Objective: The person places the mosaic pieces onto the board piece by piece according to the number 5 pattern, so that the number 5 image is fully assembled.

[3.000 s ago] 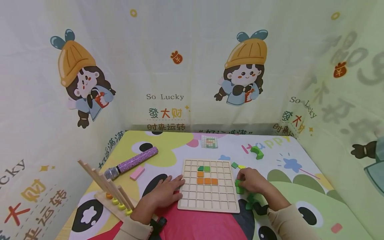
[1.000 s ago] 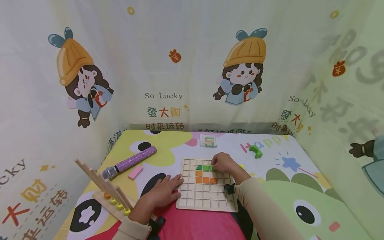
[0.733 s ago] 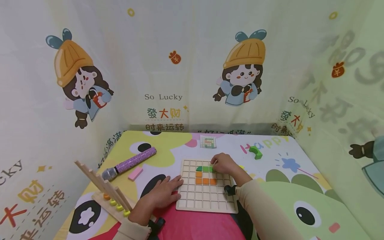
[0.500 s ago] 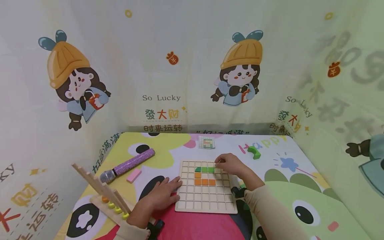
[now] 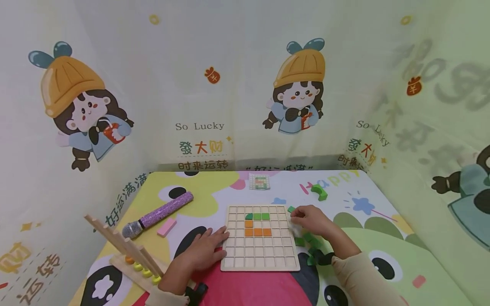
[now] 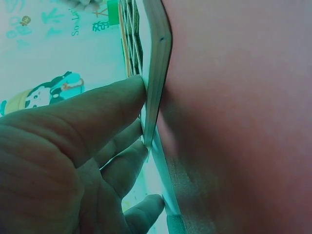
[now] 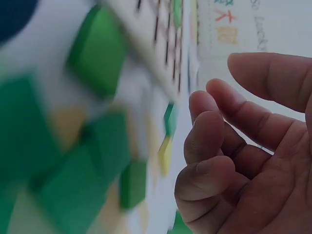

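Observation:
A wooden grid board [image 5: 260,249] lies mid-table. It bears several orange tiles [image 5: 258,232], two light green square tiles [image 5: 265,216] and a dark green piece with a rounded corner [image 5: 249,216]. At its left edge rests my left hand [image 5: 206,250], fingers spread; in the left wrist view the thumb and fingertips touch the board's side [image 6: 158,53]. My right hand [image 5: 311,219] hovers past the board's right edge, near a small green block [image 5: 291,209]. The right wrist view shows its fingers [image 7: 204,180] loosely bent, thumb apart, with nothing between them.
Several green blocks [image 5: 311,240] lie right of the board, under the right wrist. Behind are a green arch block [image 5: 319,192] and a pattern card [image 5: 259,182]. To the left lie a purple microphone [image 5: 166,210], a pink block [image 5: 166,227] and a wooden peg stand [image 5: 130,267].
My right hand brought a green tile from the right onto the board's upper row, let it go, then moved back right past the edge. The left hand has stayed at the board.

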{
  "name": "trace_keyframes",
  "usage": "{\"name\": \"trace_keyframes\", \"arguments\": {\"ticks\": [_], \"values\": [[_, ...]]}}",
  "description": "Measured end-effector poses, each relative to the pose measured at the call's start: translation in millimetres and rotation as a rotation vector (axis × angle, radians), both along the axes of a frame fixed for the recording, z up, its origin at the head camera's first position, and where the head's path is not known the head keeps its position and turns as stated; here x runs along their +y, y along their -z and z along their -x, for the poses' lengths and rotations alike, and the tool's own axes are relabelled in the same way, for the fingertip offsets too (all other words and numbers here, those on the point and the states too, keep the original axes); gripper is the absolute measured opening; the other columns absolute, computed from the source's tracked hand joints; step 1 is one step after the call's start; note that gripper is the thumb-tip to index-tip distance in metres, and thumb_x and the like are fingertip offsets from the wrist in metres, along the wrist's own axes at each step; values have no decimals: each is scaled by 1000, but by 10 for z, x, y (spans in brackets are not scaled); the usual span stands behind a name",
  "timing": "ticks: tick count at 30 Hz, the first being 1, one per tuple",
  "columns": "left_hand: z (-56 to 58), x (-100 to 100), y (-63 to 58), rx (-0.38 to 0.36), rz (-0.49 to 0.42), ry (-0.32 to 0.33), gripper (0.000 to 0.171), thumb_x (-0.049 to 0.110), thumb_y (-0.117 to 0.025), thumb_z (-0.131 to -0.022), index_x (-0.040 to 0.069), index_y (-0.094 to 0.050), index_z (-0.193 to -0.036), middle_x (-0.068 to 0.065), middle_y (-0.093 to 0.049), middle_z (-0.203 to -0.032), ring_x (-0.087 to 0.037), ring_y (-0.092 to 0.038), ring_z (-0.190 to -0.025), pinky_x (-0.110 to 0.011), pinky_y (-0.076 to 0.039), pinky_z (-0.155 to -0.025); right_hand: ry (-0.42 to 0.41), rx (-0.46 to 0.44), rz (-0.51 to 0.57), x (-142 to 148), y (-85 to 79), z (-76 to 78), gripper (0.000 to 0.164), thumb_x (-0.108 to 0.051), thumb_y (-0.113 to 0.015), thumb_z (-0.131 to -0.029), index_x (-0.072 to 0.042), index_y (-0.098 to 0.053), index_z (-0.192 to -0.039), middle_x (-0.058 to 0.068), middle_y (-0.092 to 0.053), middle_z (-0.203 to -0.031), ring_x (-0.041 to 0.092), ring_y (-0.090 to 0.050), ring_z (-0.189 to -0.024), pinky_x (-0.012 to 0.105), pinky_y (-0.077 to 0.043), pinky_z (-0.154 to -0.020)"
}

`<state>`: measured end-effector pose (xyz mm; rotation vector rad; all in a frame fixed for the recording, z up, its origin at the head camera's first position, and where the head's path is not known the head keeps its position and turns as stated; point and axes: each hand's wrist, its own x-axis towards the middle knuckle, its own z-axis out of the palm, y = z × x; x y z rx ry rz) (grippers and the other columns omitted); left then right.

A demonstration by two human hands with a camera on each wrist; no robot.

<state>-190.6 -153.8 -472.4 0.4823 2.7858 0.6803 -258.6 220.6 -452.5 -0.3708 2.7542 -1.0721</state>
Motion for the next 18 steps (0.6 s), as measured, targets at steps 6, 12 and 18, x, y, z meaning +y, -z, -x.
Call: {"name": "trace_keyframes", "arguments": {"ticks": [6,12,18], "values": [[-1,-48,37,14,9,-9,59,29,-72,-95,16,-56,-151,-7,-43,-164,-50,-30,-152,-75,-19,-119,12,47,-126,214,41,-48,15,-14,-70,-95,-5,-74,-106,7,-71,-98,22,-63,-89,39,-53,-77],[13,-37,43,8,-5,0,59,29,-72,-96,16,-55,-151,-7,-43,-165,-50,-28,-153,-74,-19,-120,7,32,-224,397,92,-62,25,-6,-70,-84,-7,-74,-109,10,-71,-101,23,-62,-89,42,-54,-78],[12,-22,31,8,-15,7,59,29,-72,-96,15,-56,-151,-7,-43,-164,-50,-28,-153,-75,-19,-119,-15,110,-294,443,179,-59,7,-8,-73,-87,-10,-74,-94,1,-69,-88,17,-59,-82,42,-53,-78]]}}
